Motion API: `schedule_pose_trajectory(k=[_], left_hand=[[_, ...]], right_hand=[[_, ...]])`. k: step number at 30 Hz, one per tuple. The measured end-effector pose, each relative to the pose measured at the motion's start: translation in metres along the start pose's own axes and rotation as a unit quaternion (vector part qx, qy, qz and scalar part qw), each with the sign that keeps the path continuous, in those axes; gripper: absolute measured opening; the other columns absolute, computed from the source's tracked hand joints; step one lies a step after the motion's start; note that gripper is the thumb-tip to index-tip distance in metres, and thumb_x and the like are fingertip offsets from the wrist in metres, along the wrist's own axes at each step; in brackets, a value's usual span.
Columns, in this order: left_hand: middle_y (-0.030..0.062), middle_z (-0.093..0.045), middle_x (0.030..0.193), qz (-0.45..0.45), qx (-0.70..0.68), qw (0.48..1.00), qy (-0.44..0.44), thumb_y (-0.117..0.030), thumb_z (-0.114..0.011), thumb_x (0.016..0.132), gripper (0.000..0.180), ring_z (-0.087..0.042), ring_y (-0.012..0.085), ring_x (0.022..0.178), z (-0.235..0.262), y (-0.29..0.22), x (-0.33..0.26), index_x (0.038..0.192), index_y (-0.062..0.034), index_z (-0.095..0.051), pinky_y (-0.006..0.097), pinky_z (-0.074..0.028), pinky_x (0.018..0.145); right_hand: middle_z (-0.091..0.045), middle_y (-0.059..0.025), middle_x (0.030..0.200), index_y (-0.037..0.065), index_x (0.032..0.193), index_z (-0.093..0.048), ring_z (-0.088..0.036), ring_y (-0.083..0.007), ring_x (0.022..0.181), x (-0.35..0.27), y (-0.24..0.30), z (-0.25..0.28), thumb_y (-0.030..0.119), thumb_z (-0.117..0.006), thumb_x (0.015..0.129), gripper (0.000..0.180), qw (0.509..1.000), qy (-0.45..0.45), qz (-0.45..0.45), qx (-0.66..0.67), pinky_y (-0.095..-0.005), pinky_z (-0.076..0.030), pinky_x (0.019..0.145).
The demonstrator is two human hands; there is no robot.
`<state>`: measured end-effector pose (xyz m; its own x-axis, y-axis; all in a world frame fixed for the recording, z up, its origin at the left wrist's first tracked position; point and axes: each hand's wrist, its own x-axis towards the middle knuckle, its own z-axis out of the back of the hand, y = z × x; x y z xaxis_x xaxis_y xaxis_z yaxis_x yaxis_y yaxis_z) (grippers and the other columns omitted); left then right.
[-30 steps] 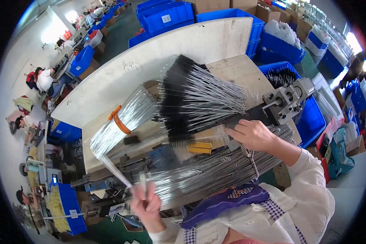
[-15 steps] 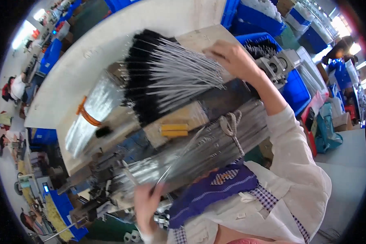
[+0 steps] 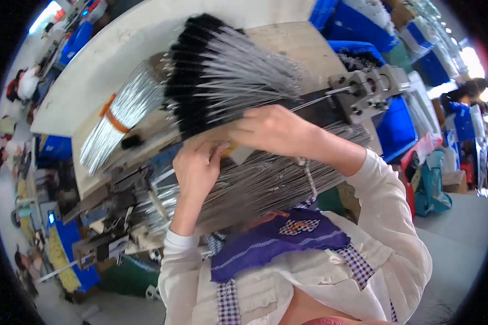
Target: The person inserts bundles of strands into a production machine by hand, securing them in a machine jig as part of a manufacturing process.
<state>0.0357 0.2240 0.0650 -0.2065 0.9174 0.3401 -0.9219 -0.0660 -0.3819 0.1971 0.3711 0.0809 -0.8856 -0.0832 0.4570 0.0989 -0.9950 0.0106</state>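
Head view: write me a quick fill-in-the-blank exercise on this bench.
1. The band around the bundle of wires is ____.
2. The bristles of the fanned-out brushes are ____.
3. Of the left hand and the right hand, the one nearer the metal clamp is the ____.

Missing words: orange; black; right.

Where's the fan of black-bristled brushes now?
Head view, upper middle: the black-bristled brushes lie on the workbench, right of the orange-banded wire bundle and just beyond the left hand.
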Motion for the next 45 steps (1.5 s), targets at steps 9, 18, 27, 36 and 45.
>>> schedule_pose_trajectory(k=[9,18,27,36,45], left_hand=[[-0.0015,-0.044,0.058,0.384,-0.886,0.222,-0.136,-0.025,-0.047,0.097,0.025,-0.042,0.0081,0.049,-0.007,0.037,-0.132,0.086,-0.0046,-0.057,0.023,-0.038,0.043],[0.002,-0.046,0.057,0.394,-0.539,0.73,-0.146,-0.013,-0.057,0.091,0.022,-0.042,0.0102,0.039,0.005,0.025,-0.097,0.106,-0.0022,-0.046,0.024,-0.035,0.035],[-0.0006,-0.053,0.06,0.472,-0.475,0.719,-0.188,-0.042,-0.05,0.096,0.041,-0.042,0.0064,0.042,0.019,0.11,-0.2,0.093,-0.0019,-0.061,0.021,-0.031,0.038],[-0.0012,-0.043,0.062,0.514,-0.543,0.564,-0.35,-0.033,-0.051,0.098,0.029,-0.029,0.0073,0.042,0.045,0.16,-0.206,0.088,-0.0068,-0.056,0.023,-0.02,0.037],[-0.0033,-0.042,0.06,0.169,-0.317,0.891,-0.279,-0.025,-0.04,0.102,0.03,-0.038,0.0062,0.051,0.006,0.016,-0.109,0.081,-0.007,-0.051,0.021,-0.03,0.045]], right_hand=[[-0.062,-0.0072,0.085,0.005,0.088,-0.06,-0.063,-0.0275,0.082,0.109,0.039,-0.087,0.009,-0.068,0.07,0.019,0.958,-0.028,-0.027,0.285,-0.0394,-0.051,0.066],[-0.064,-0.0086,0.08,0.007,0.08,-0.064,-0.064,-0.03,0.079,0.126,0.042,-0.099,0.009,-0.062,0.071,0.01,0.96,0.011,-0.048,0.275,-0.042,-0.052,0.068],[-0.054,-0.0103,0.099,0.007,0.091,-0.06,-0.063,-0.0233,0.079,0.064,0.07,-0.052,0.015,-0.062,0.078,0.016,0.992,-0.011,-0.046,0.117,-0.0324,-0.054,0.06],[-0.058,-0.0191,0.104,0.002,0.102,-0.048,-0.063,-0.0379,0.08,-0.017,-0.006,-0.101,0.017,-0.059,0.084,0.026,0.957,0.117,-0.264,0.041,-0.046,-0.052,0.066],[-0.061,-0.0146,0.074,0.002,0.093,-0.054,-0.065,-0.0274,0.065,-0.051,0.019,0.049,0.006,-0.064,0.084,0.014,0.907,-0.073,-0.388,0.143,-0.0344,-0.05,0.06]])
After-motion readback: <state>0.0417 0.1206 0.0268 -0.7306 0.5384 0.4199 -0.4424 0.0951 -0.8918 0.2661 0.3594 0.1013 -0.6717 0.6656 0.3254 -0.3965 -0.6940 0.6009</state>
